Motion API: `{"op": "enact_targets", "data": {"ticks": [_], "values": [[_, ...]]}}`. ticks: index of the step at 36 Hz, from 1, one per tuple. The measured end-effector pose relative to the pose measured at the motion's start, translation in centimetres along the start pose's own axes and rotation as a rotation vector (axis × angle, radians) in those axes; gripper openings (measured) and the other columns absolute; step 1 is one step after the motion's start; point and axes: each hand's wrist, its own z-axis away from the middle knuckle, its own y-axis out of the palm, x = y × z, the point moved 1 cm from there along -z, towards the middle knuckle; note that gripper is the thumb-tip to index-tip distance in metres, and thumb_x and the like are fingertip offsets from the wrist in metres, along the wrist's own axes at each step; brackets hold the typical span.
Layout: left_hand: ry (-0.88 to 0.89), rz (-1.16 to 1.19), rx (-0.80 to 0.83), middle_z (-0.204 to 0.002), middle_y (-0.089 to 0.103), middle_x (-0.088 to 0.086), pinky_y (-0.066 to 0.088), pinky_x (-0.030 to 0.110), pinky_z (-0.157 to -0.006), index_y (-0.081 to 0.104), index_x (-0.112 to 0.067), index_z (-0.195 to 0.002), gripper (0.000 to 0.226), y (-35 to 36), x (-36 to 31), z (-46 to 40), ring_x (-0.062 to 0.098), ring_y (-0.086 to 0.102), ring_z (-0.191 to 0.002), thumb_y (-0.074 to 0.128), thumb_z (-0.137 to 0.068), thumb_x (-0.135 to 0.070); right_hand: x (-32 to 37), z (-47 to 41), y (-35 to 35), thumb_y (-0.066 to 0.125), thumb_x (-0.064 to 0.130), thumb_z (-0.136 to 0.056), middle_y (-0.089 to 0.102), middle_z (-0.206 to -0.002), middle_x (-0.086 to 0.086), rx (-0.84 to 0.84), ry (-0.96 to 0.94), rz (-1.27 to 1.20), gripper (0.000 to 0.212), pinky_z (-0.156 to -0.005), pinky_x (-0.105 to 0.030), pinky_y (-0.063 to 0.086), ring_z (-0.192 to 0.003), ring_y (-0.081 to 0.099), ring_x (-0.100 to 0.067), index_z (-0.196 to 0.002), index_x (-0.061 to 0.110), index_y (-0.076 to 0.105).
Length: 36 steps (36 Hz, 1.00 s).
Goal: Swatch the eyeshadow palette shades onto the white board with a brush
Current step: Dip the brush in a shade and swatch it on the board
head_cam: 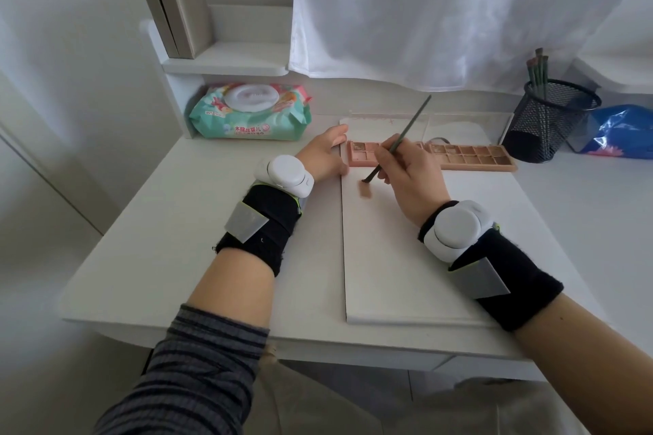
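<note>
Early stage: right hand (410, 176) pinches the brush (399, 141), tip on the white board's (388, 275) single pink swatch (364, 189); left hand (323, 157), fingers relaxed, steadies the eyeshadow palette (470, 156) lying across the board's far end, most shades remaining.

Slim dark brush (399, 141) tilted, tip touching white board (395, 258) above a pink swatch (364, 190); open pink eyeshadow palette (470, 156) lies across the board's far end
</note>
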Motion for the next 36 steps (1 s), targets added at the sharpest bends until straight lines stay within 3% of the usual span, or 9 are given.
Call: {"op": "enact_targets", "data": {"ticks": [6, 11, 16, 22, 28, 33, 36], "values": [[-0.002, 0.010, 0.007, -0.150, 0.030, 0.013, 0.031, 0.028, -0.107, 0.019, -0.010, -0.147, 0.080, -0.07, -0.09, -0.05, 0.016, 0.028, -0.140, 0.053, -0.079, 0.014, 0.24, 0.25, -0.21, 0.046, 0.028, -0.089, 0.051, -0.055, 0.004, -0.019, -0.043, -0.033, 0.024, -0.063, -0.034, 0.040, -0.059, 0.048, -0.019, -0.078, 0.009, 0.055], [0.002, -0.009, 0.000, -0.150, 0.030, 0.013, 0.031, 0.024, -0.104, 0.019, -0.009, -0.147, 0.079, 0.03, -0.17, -0.07, 0.016, 0.029, -0.139, 0.054, -0.080, 0.013, 0.33, 0.18, -0.15, 0.050, 0.019, -0.094, 0.054, -0.060, 0.008, -0.054, -0.042, -0.064, 0.023, -0.069, -0.037, 0.047, -0.061, 0.054, -0.012, -0.073, 0.030, 0.048], [0.005, 0.008, -0.008, -0.150, 0.031, 0.014, 0.033, 0.029, -0.106, 0.021, -0.010, -0.147, 0.079, 0.00, -0.02, -0.01, 0.016, 0.029, -0.139, 0.055, -0.079, 0.013, 0.04, 0.07, 0.11, 0.050, 0.022, -0.095, 0.056, -0.062, 0.007, 0.021, -0.031, -0.046, 0.016, -0.073, -0.046, 0.050, -0.066, 0.057, -0.019, -0.080, 0.017, 0.053], [0.001, 0.012, -0.006, -0.150, 0.031, 0.013, 0.036, 0.030, -0.103, 0.020, -0.010, -0.147, 0.081, 0.02, -0.09, -0.09, 0.017, 0.031, -0.138, 0.054, -0.078, 0.015, 0.12, 0.16, -0.04, 0.050, 0.018, -0.093, 0.050, -0.054, 0.008, 0.004, -0.062, -0.059, 0.025, -0.064, -0.039, 0.045, -0.056, 0.050, -0.016, -0.069, 0.027, 0.049], [0.000, -0.001, -0.005, -0.150, 0.030, 0.014, 0.034, 0.025, -0.102, 0.020, -0.009, -0.147, 0.081, 0.03, -0.09, -0.19, 0.017, 0.031, -0.139, 0.054, -0.078, 0.015, 0.13, 0.17, 0.04, 0.051, 0.019, -0.095, 0.055, -0.060, 0.006, -0.010, -0.025, -0.090, 0.018, -0.069, -0.038, 0.048, -0.057, 0.053, -0.004, -0.077, 0.022, 0.051], [0.004, -0.003, 0.000, -0.150, 0.030, 0.015, 0.033, 0.031, -0.108, 0.019, -0.008, -0.147, 0.082, 0.00, -0.06, -0.16, 0.018, 0.029, -0.139, 0.055, -0.077, 0.015, 0.13, 0.14, 0.05, 0.051, 0.019, -0.094, 0.053, -0.058, 0.005, 0.031, -0.024, -0.078, 0.022, -0.068, -0.040, 0.048, -0.061, 0.054, -0.018, -0.073, 0.025, 0.051], [0.003, 0.012, 0.004, -0.150, 0.030, 0.015, 0.033, 0.031, -0.108, 0.019, -0.009, -0.147, 0.081, -0.07, -0.09, -0.12, 0.018, 0.029, -0.139, 0.054, -0.078, 0.016, 0.23, 0.23, -0.01, 0.051, 0.019, -0.094, 0.052, -0.056, 0.007, 0.009, -0.033, -0.082, 0.025, -0.066, -0.040, 0.047, -0.059, 0.053, -0.018, -0.071, 0.028, 0.050]]}}
